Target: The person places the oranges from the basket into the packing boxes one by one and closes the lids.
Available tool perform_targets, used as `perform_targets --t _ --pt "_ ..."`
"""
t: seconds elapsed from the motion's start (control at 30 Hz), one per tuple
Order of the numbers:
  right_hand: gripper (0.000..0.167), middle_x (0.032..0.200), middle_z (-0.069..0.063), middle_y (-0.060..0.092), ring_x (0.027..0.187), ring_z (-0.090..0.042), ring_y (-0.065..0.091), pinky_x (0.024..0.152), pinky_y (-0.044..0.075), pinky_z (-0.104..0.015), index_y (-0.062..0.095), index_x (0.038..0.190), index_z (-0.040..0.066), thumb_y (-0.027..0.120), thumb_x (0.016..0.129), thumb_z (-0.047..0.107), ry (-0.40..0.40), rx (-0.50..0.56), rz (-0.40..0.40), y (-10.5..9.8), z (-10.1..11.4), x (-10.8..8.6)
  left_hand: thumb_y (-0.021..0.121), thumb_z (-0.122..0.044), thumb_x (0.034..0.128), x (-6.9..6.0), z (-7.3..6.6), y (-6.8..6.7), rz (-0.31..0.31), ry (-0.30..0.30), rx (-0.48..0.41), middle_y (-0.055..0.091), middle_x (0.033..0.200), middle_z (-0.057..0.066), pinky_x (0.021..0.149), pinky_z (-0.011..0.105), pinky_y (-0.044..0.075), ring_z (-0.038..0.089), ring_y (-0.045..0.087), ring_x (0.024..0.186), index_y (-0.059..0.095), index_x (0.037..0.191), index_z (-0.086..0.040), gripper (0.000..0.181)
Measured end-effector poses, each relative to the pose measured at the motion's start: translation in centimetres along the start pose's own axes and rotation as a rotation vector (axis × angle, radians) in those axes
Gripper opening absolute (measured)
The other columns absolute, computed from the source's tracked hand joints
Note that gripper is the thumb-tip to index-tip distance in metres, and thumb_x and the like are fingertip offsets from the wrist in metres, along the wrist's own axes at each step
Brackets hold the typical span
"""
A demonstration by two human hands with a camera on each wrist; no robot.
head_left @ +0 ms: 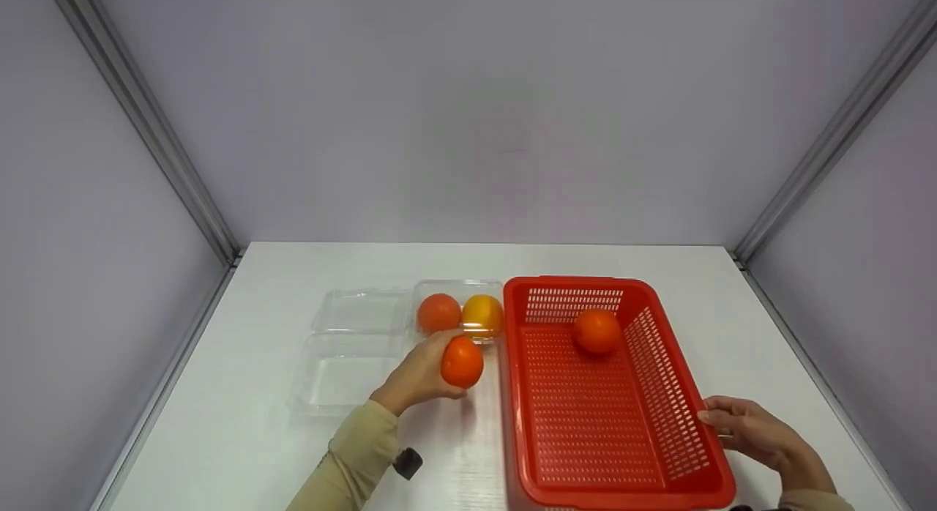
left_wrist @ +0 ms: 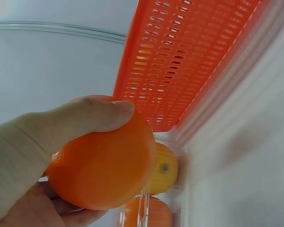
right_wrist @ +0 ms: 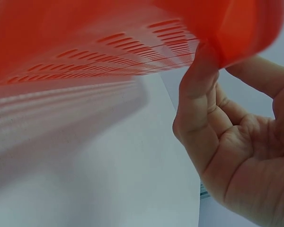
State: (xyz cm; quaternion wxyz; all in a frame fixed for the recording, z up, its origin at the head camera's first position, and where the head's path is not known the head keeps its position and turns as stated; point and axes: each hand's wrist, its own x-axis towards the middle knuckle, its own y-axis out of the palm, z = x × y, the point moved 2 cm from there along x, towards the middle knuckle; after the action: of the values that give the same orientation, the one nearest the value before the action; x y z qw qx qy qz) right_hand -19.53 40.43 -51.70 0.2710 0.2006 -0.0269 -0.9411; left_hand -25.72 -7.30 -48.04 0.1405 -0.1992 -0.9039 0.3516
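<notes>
Fingers of left hand (head_left: 423, 370) grasp round orange (head_left: 463, 362), near left side of red perforated basket (head_left: 585, 423); right hand (head_left: 754, 430) pinches basket's right rim (head_left: 687, 372).

Table (head_left: 219, 452) as I view it remotely: basket (head_left: 585, 416) right, fruit container (head_left: 435, 287) just left of it, second container (head_left: 351, 379) farther left.
I record one orange (head_left: 597, 331) in the basket's far right part. In the fruit container, one fruit (head_left: 439, 310) sits left, another fruit (head_left: 482, 310) right. On that container's near side, the held orange (head_left: 464, 361) is in the left hand (head_left: 421, 375); the right hand (head_left: 754, 428) is at the basket's right rim.
</notes>
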Motion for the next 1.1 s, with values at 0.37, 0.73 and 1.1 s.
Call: perform_targets --t 0.37,0.73,1.1 --pt "0.024 0.105 -0.005 0.063 0.097 -0.021 0.061 0.086 0.049 -0.04 0.055 0.113 0.003 0.036 0.098 0.008 -0.007 -0.006 0.004 -0.1 -0.1 0.0 0.082 -0.016 0.0599 -0.3 0.5 -0.4 -0.034 0.011 0.013 0.05 0.124 0.015 0.093 0.049 0.04 0.032 0.049 0.11 0.044 0.128 -0.001 0.079" --pt "0.025 0.106 -0.005 0.062 0.099 -0.021 0.06 0.087 0.048 -0.04 0.054 0.114 0.003 0.036 0.098 0.008 -0.013 0.0 0.021 0.0 0.0 -0.1 0.083 -0.015 0.0601 -0.6 1.0 -1.1 -0.046 -0.011 -0.016 0.05 0.125 0.015 0.094 0.05 0.039 0.032 0.048 0.11 0.043 0.128 -0.001 0.08" --pt "0.026 0.107 -0.006 0.063 0.098 -0.022 0.061 0.086 0.048 -0.04 0.054 0.116 0.003 0.035 0.098 0.007 -0.021 0.008 0.03 0.0 0.0 -0.1 0.083 -0.015 0.0597 -1.1 1.9 -1.7 -0.064 -0.053 -0.029 0.051 0.123 0.014 0.094 0.051 0.039 0.031 0.049 0.108 0.045 0.127 -0.004 0.079"
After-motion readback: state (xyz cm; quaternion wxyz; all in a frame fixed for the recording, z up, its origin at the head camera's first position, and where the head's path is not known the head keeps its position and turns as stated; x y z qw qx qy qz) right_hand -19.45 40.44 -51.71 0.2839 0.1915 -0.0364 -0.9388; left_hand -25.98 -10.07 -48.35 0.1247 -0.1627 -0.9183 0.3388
